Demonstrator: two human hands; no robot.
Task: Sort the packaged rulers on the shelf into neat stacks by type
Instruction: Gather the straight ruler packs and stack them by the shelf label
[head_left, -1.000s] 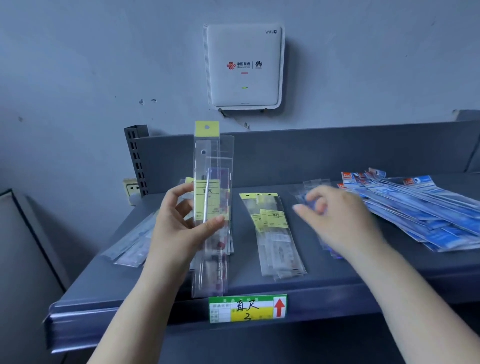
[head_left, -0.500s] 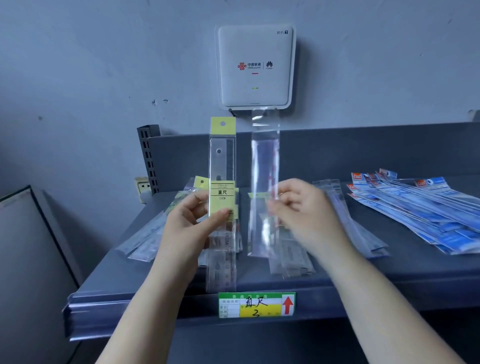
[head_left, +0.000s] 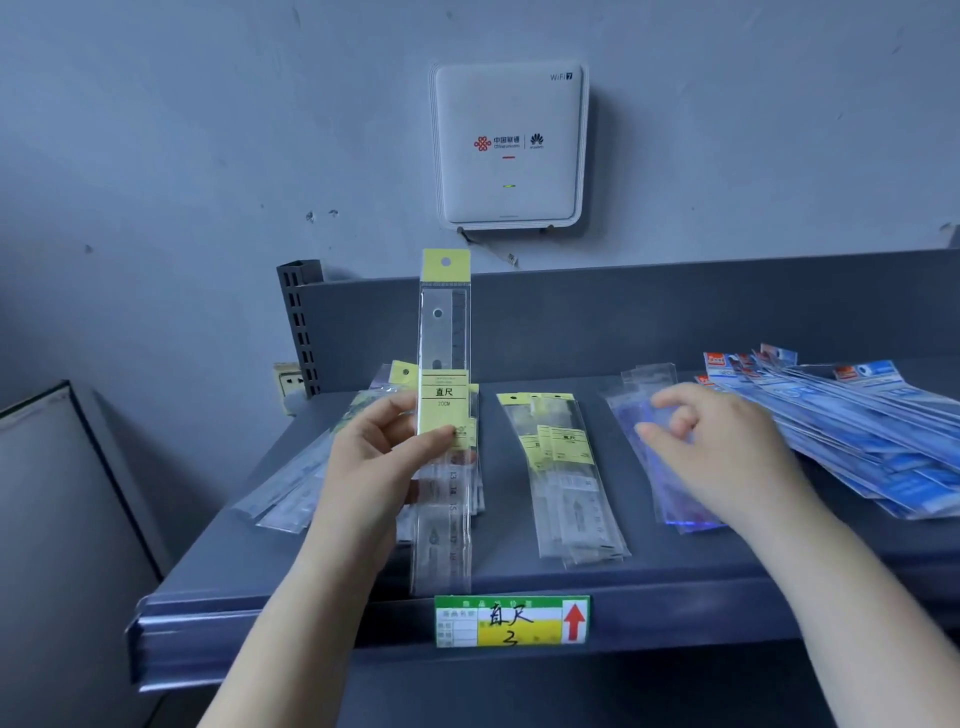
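left hand (head_left: 387, 457) pinches one packaged ruler (head_left: 444, 415) upright, thumb across the yellow label, fingers behind; the clear sleeve holds a transparent ruler under a yellow header card with a hang hole. its lower end hangs in front of the shelf (head_left: 322, 587) edge, above the green-and-yellow price tag (head_left: 511, 621).

right hand (head_left: 727, 447) hovers over the bluish clear stack (head_left: 670, 488), fingers loosely curled, nothing held; contact with the top sleeve cannot be told.

on the shelf, left to right: clear sleeves (head_left: 291, 493) lying slanted at far left; a yellow-label stack (head_left: 470, 467) behind the held ruler, mostly hidden; a second yellow-label stack (head_left: 563, 478) at centre, roughly squared; the bluish stack; a fanned heap of blue-carded packs (head_left: 862, 431) at far right.

white wifi box (head_left: 509, 145) on the wall above.
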